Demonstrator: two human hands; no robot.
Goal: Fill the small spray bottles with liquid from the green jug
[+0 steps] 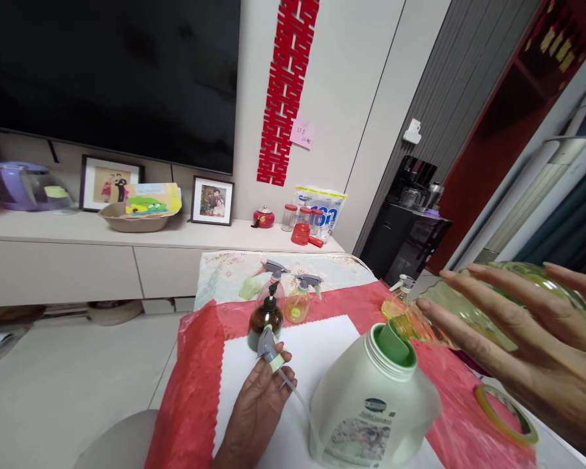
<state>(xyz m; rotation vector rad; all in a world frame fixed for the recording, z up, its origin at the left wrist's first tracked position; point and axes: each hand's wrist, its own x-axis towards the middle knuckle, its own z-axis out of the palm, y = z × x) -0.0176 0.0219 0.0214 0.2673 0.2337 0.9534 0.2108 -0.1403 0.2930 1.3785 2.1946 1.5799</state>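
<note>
My left hand is closed on a grey trigger spray head, whose thin clear dip tube hangs toward the jug. My right hand grips a clear greenish bottle from the near side, fingers spread along it. That bottle lies tipped over, its neck at the mouth of a large pale green detergent jug. Inside the jug's uncapped mouth sits a green spout. Just beyond my left hand stands a dark brown pump bottle.
Beyond are a yellow spray bottle, a pinkish spray bottle and another with orange liquid. A tape roll lies at right on the red cloth. White paper lies under the jug. A cabinet stands behind.
</note>
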